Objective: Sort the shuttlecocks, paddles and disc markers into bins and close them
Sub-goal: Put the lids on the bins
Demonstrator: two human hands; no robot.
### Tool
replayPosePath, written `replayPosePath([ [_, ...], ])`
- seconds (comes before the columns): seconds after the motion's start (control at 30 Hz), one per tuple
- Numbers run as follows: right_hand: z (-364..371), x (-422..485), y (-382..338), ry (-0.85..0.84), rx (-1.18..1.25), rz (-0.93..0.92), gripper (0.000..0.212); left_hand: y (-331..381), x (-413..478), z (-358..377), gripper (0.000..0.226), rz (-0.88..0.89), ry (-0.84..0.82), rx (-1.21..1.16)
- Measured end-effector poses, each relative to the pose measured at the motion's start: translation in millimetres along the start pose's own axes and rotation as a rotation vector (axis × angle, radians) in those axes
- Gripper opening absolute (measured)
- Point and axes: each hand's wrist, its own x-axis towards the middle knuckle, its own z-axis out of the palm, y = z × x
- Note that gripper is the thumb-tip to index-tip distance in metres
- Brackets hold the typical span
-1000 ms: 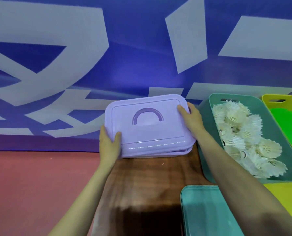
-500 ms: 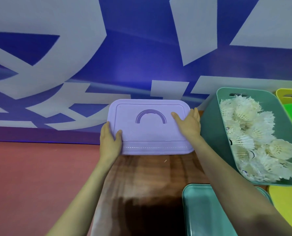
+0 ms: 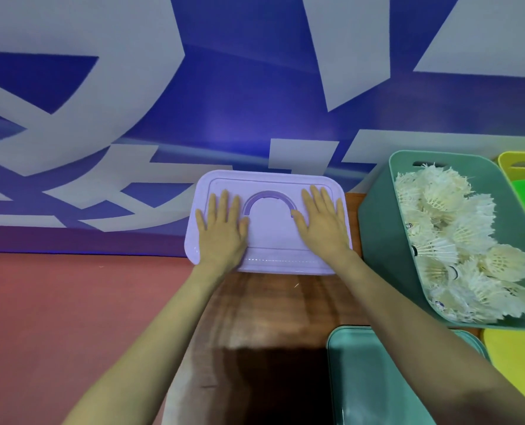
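Nearest, at 5 o'clock, a smooth teal lid (image 3: pixel 374 381) with rounded corners lies flat on the wood-grain table (image 3: pixel 270 308). A flat yellow piece (image 3: pixel 515 360) sits just beside it at 4 o'clock. At centre lies the lilac lid (image 3: pixel 270 243), a glossy plastic rounded rectangle with a darker arched handle (image 3: pixel 269 198) folded flat on top. Both palms rest on it with fingers straight and slightly spread, the left hand (image 3: pixel 221 231) at the handle's 9 o'clock and the right hand (image 3: pixel 322 223) at its 3 o'clock. At 3 o'clock a matte green bin (image 3: pixel 377 234) is heaped with white, feathery shuttlecocks (image 3: pixel 457 240). Beyond it, at 2 o'clock, is a yellow bin (image 3: pixel 518 159) with a slotted rim. A blue-and-white banner (image 3: pixel 224 102) fills 12 o'clock.
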Motion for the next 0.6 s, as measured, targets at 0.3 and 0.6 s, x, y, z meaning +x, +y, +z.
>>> replayPosePath([
  [0.3,-3,-4,-1,-0.071,-0.033,-0.04,0.071,6,-11,11,0.071,-0.024,-0.015,0.128],
  [0.6,-47,-15,-12,-0.116,0.093,-0.054,0.062,38,-6,-44,0.053,-0.015,-0.119,-0.085],
])
